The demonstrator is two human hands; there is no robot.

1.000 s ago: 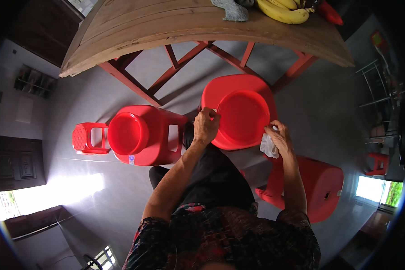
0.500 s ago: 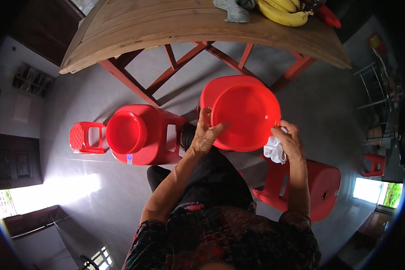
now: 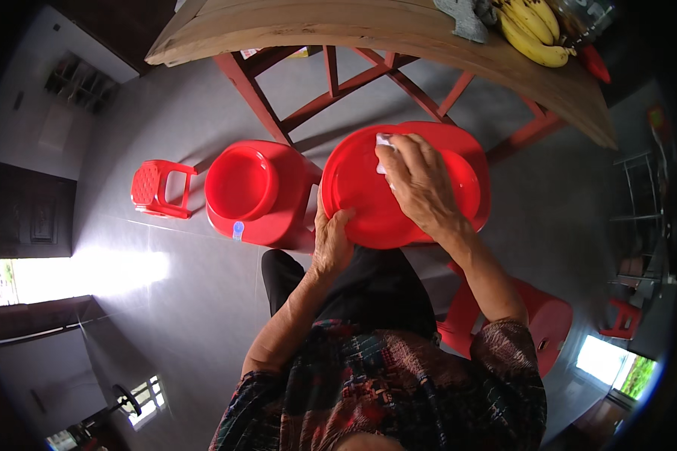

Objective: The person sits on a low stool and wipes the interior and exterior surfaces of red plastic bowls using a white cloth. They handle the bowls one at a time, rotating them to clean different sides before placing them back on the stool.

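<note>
Here's the big red plastic tray point(image 3: 361, 203), right in the middle of the view, tilted up over the person's lap, and the left hand point(image 3: 331, 240) grips its lower rim at 7 o'clock, fingers curled round the edge, thumb on the inner face. The right hand point(image 3: 421, 184) lies flat on the tray's face, fingers pressed together over a small white cloth point(image 3: 384, 143) that peeks out at the fingertips near 12 o'clock of the tray. Just left of the tray, at 9 o'clock, sits a red basin point(image 3: 242, 184) resting on a red stool point(image 3: 293, 218), and further out at 9 o'clock stands a small red stool with a lattice seat point(image 3: 158, 188) on the grey tiled floor point(image 3: 165, 301). Below the right forearm, at 4 o'clock, 1 more red stool point(image 3: 541, 323) carries the person; a fourth small red stool point(image 3: 624, 319) shows far out at 3 o'clock. So that's 4 stools, 1 basin, 1 tray. Up at 12 o'clock a wooden table point(image 3: 316, 26) on red legs point(image 3: 256, 98) stands right ahead, and at 1 o'clock on it lies 1 bunch of yellow bananas point(image 3: 530, 30) beside a grey rag point(image 3: 462, 19). The right hand hides much of the tray's centre.
</note>
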